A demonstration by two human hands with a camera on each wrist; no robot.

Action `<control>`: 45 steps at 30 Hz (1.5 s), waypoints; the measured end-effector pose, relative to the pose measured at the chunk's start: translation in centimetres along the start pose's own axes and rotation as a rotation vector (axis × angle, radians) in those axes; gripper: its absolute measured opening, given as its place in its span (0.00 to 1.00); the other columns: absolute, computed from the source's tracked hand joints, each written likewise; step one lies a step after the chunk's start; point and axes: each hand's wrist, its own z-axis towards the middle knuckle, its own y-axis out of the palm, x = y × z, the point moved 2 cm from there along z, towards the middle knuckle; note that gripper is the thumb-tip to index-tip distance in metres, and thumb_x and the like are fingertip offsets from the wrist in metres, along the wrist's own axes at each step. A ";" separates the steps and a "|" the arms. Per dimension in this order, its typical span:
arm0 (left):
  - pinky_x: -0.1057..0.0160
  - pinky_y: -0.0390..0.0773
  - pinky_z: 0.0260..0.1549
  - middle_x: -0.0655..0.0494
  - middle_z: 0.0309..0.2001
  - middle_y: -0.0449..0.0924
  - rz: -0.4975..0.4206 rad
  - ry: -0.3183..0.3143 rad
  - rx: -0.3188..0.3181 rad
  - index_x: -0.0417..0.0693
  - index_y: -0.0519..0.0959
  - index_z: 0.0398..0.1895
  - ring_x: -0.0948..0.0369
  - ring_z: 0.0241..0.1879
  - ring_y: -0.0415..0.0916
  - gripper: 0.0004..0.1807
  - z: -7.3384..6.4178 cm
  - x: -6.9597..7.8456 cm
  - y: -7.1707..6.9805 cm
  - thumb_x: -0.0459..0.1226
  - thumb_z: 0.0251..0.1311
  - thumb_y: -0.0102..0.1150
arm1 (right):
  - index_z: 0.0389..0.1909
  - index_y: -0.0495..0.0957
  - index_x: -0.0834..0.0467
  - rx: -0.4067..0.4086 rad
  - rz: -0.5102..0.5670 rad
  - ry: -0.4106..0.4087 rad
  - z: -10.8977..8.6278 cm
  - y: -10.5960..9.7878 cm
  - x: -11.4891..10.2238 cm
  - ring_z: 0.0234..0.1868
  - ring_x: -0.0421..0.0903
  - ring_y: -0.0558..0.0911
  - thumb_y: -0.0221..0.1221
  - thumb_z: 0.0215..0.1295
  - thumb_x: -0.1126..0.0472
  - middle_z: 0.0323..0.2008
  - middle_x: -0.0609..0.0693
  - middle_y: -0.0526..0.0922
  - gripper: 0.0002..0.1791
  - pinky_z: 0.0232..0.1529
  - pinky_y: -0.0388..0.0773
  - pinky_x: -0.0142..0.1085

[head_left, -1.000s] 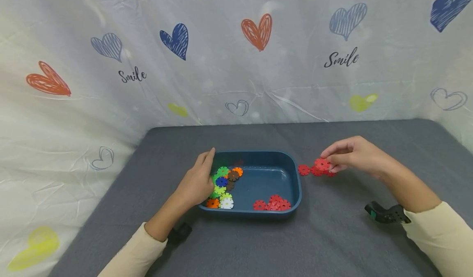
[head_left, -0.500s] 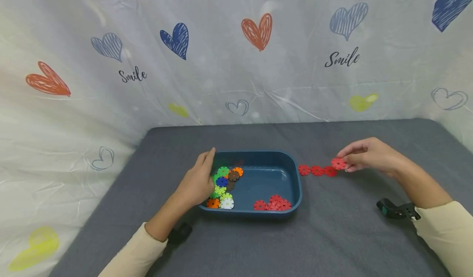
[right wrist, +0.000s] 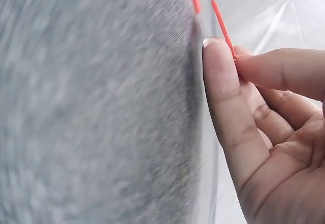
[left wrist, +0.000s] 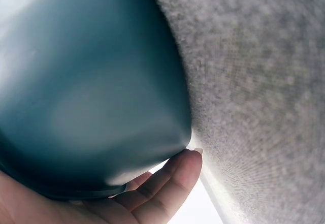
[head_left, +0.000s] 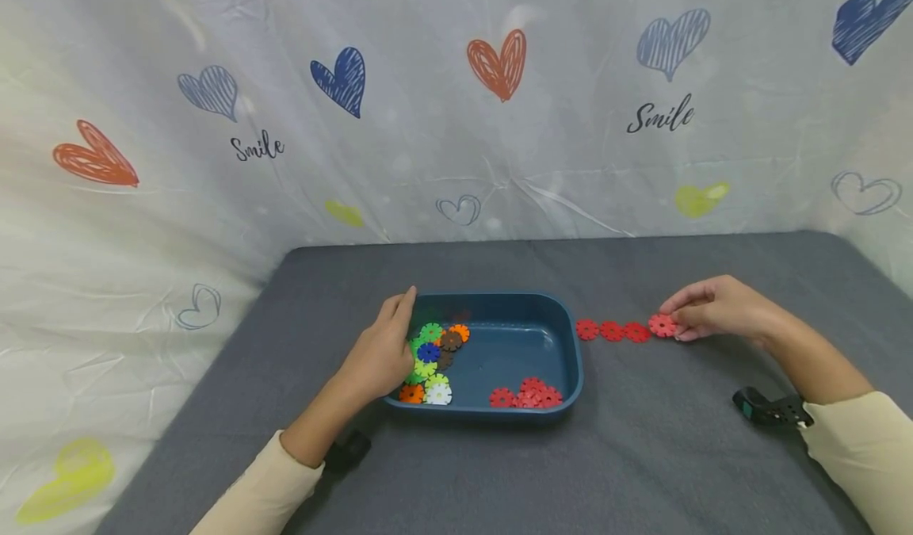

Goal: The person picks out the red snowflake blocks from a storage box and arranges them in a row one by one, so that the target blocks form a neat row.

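Note:
My left hand [head_left: 380, 350] grips the left end of a dark blue plastic basin [head_left: 499, 412]; in the left wrist view its fingers [left wrist: 177, 183] lie against the basin's outer wall [left wrist: 101, 92]. Between thumb and finger, my right hand [head_left: 723, 309] pinches a red notched snowflake disc [head_left: 662, 326], just above the table. The right wrist view has this thin disc [right wrist: 223, 28] edge-on at the fingertips. To its left, a row of three red discs [head_left: 611, 330] lies flat on the cloth, running from the basin's right side.
Inside the basin, red discs [head_left: 529, 396] are heaped at front right. Mixed green, blue, brown, orange and white discs [head_left: 429, 352] lie at its left end, partly behind the hand. Grey cloth [head_left: 485, 479] covers the table; a heart-printed white curtain [head_left: 428, 139] hangs behind.
My right hand has moved right and then slightly down with the pinched red disc, from above the row to its right end. The left hand and basin have stayed put.

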 end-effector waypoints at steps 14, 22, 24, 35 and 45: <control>0.62 0.62 0.16 0.40 0.74 0.54 0.006 0.004 0.005 0.40 0.47 0.81 0.61 0.12 0.55 0.40 0.0 0.0 -0.1 0.24 0.64 0.43 | 0.57 0.74 0.78 -0.023 0.043 0.017 0.0 -0.5 1.0 0.40 0.47 0.86 0.58 0.69 0.70 0.45 0.56 0.83 0.20 0.43 0.83 0.42; 0.62 0.61 0.16 0.39 0.74 0.54 0.001 0.000 -0.002 0.40 0.47 0.81 0.61 0.12 0.54 0.40 0.0 0.0 -0.1 0.24 0.64 0.42 | 0.56 0.74 0.79 -0.028 0.032 0.010 -0.1 -0.5 0.9 0.39 0.47 0.86 0.58 0.68 0.70 0.44 0.57 0.84 0.20 0.43 0.83 0.42; 0.62 0.61 0.16 0.40 0.75 0.53 0.000 -0.001 -0.006 0.41 0.46 0.81 0.61 0.12 0.54 0.40 0.0 0.0 -0.1 0.24 0.64 0.42 | 0.55 0.74 0.79 -0.019 0.012 0.003 -0.1 -0.4 0.8 0.39 0.47 0.86 0.57 0.68 0.70 0.43 0.57 0.84 0.19 0.43 0.83 0.42; 0.62 0.61 0.16 0.40 0.75 0.53 -0.002 -0.001 -0.008 0.41 0.46 0.81 0.61 0.12 0.54 0.40 0.1 0.0 -0.2 0.24 0.65 0.42 | 0.53 0.77 0.77 0.018 -0.052 0.009 -0.1 -0.2 0.4 0.38 0.46 0.86 0.61 0.66 0.68 0.43 0.57 0.85 0.19 0.41 0.83 0.41; 0.62 0.61 0.16 0.40 0.74 0.54 0.006 -0.007 -0.008 0.41 0.47 0.81 0.61 0.12 0.55 0.40 0.1 -0.1 -0.1 0.24 0.65 0.42 | 0.52 0.76 0.78 0.055 -0.062 -0.004 -0.5 -0.6 1.0 0.37 0.46 0.87 0.61 0.67 0.67 0.41 0.59 0.86 0.18 0.40 0.83 0.41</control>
